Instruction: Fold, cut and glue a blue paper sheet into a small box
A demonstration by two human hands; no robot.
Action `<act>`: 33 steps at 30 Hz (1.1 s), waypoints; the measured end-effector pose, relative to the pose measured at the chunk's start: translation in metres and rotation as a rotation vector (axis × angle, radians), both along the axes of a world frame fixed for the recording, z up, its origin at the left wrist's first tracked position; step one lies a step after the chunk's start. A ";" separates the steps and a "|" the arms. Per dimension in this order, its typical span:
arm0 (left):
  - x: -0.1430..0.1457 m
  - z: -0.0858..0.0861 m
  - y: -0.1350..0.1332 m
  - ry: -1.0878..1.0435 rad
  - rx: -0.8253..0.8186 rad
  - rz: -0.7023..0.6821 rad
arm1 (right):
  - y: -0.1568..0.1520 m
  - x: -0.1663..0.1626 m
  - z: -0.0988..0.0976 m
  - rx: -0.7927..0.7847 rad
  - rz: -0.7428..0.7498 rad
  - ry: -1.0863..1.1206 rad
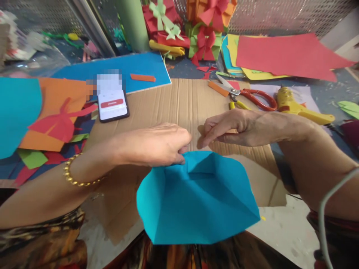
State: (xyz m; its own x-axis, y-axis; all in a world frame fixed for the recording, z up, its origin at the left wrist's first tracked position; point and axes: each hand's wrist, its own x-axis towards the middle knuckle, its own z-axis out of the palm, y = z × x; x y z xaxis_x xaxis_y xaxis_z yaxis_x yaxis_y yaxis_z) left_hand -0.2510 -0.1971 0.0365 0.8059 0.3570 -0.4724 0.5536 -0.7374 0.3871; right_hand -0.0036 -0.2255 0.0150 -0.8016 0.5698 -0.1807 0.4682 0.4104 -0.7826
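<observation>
A folded turquoise paper box (193, 209) with raised side flaps sits near my body, at the near edge of the cardboard. My left hand (157, 145) is closed at its far left edge, thumb and fingers pinching the upright paper wall. Beyond the far wall, my right hand (235, 129) is held just over the cardboard, apart from the box. Its fingers are bent and drawn together, with nothing visible in them. A gold bead bracelet (70, 175) circles my left wrist.
Brown cardboard (157, 108) covers the work surface. Around it lie a phone (112, 101), red-handled scissors (258, 97), a yellow glue gun (303, 108) and red paper sheets (283, 54). Finished paper boxes with bows (207, 41) stand at the back. Orange paper (53, 119) lies left.
</observation>
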 end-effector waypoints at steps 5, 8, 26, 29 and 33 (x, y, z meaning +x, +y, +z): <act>-0.001 0.001 -0.001 -0.020 -0.121 0.036 | -0.002 -0.005 0.003 0.095 -0.108 -0.053; -0.001 0.003 -0.004 -0.076 -0.158 0.030 | -0.005 -0.009 0.004 0.083 -0.117 -0.039; 0.010 0.001 0.000 -0.257 0.169 -0.002 | -0.012 -0.012 0.006 0.311 -0.257 -0.193; 0.005 -0.003 0.000 -0.293 0.127 0.019 | -0.019 -0.018 0.012 0.334 -0.270 -0.258; 0.002 -0.005 0.005 -0.366 -0.018 0.093 | -0.024 -0.020 0.020 0.371 -0.259 -0.266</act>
State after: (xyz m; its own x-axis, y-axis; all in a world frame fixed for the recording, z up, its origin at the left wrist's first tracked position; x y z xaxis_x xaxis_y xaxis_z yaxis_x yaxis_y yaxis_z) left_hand -0.2493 -0.1923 0.0316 0.8872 0.4304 -0.1660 0.4401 -0.6819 0.5843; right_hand -0.0232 -0.2496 0.0353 -0.5801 0.8075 -0.1070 0.7537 0.4822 -0.4465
